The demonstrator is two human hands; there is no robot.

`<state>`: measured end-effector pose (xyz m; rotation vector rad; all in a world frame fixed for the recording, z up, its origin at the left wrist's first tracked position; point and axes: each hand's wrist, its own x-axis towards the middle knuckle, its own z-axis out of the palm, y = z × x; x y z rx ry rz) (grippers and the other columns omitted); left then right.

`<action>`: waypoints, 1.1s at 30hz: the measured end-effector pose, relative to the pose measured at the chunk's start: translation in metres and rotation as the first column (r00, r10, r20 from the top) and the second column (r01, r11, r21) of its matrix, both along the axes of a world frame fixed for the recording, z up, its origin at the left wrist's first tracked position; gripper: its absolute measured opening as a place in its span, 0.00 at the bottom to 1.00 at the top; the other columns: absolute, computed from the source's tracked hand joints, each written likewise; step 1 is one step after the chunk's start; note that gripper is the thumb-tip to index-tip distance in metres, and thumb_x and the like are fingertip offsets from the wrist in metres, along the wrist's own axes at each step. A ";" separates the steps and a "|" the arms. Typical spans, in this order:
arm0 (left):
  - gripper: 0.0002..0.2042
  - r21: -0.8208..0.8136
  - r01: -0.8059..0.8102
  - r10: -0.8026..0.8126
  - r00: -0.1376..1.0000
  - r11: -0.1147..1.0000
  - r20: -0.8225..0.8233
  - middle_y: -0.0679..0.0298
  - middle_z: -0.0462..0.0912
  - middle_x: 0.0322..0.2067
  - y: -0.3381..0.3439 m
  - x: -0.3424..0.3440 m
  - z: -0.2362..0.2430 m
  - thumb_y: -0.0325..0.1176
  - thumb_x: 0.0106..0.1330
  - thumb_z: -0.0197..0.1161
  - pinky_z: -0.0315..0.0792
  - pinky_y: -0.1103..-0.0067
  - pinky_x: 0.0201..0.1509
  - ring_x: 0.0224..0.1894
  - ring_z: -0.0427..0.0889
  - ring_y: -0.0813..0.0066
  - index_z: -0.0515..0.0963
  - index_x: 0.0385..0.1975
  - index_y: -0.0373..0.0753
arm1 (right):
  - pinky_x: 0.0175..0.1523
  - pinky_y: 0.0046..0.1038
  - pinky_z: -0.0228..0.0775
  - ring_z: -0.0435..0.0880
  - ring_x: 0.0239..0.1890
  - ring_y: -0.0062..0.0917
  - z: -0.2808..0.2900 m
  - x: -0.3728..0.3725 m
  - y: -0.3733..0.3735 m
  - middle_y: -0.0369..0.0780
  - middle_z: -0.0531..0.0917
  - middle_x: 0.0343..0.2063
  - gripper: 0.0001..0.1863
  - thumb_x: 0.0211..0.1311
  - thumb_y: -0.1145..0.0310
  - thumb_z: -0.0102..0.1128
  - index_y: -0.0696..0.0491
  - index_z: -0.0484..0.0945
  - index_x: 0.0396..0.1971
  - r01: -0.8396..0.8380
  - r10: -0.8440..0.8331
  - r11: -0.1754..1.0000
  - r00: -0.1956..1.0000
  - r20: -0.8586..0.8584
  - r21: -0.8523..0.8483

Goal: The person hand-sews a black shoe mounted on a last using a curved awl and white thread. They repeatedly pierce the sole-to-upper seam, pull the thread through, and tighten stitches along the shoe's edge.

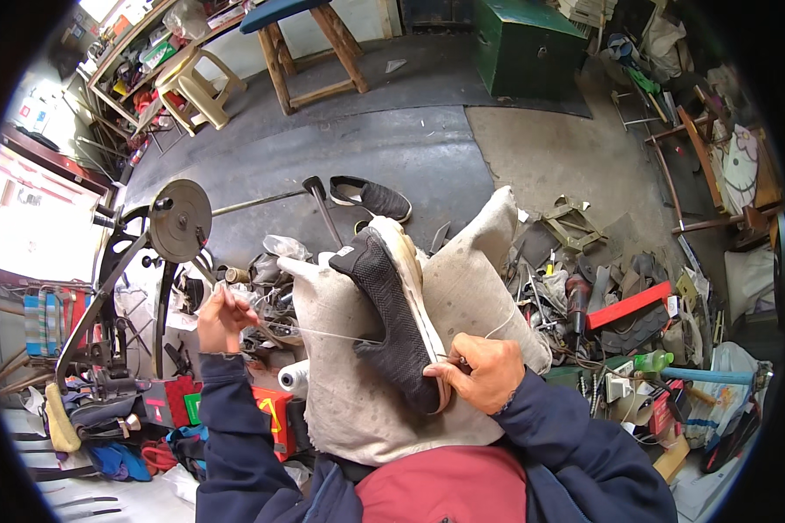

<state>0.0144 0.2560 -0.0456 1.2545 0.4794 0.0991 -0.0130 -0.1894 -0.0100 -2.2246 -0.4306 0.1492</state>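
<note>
A black knit shoe [382, 292] with a white sole lies on its side across the pale spotted cloth [340, 392] over my lap, the sole facing right. My left hand [225, 321], raised left of the shoe, is closed on a white thread [314, 331]. That thread runs taut to the shoe's opening. At the sole's edge near the heel, my right hand [481, 373] is closed in a pinch, its thumb against the sole. What its fingers hold is mostly hidden. Another bit of thread curves up behind the right hand.
A second dark shoe [371, 197] lies on the floor ahead. At left stands a black machine with a round wheel [180, 220]. A white thread spool [295, 376] is by my left forearm. Tools and scraps, including a red bar [628, 305], crowd the right. A green chest [528, 48] stands beyond.
</note>
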 end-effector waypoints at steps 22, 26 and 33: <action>0.26 0.265 0.960 -0.857 0.059 -0.092 -0.512 0.50 0.87 0.38 -0.213 0.050 0.062 0.50 0.66 0.70 0.77 0.71 0.51 0.44 0.85 0.66 0.83 0.46 0.28 | 0.36 0.19 0.71 0.81 0.28 0.13 -0.016 0.002 -0.063 0.35 0.87 0.32 0.06 0.71 0.70 0.61 0.56 0.84 0.38 0.482 -0.231 0.655 0.861 -0.453 0.582; 0.23 0.109 0.986 -0.901 0.157 0.123 -0.405 0.56 0.86 0.49 -0.214 0.038 0.055 0.41 0.67 0.72 0.72 0.75 0.62 0.53 0.81 0.70 0.79 0.55 0.30 | 0.46 0.29 0.74 0.84 0.37 0.31 -0.013 0.012 -0.099 0.45 0.84 0.38 0.12 0.63 0.78 0.58 0.62 0.78 0.46 0.554 -0.553 0.833 0.832 -0.051 0.005; 0.24 0.004 0.958 -0.902 0.272 0.288 -0.334 0.56 0.83 0.55 -0.215 0.025 0.047 0.31 0.67 0.70 0.68 0.72 0.68 0.59 0.78 0.67 0.74 0.60 0.29 | 0.43 0.36 0.76 0.84 0.36 0.43 0.010 -0.036 -0.060 0.47 0.84 0.35 0.27 0.62 0.79 0.61 0.53 0.76 0.63 -0.021 0.046 0.960 0.995 -0.086 0.279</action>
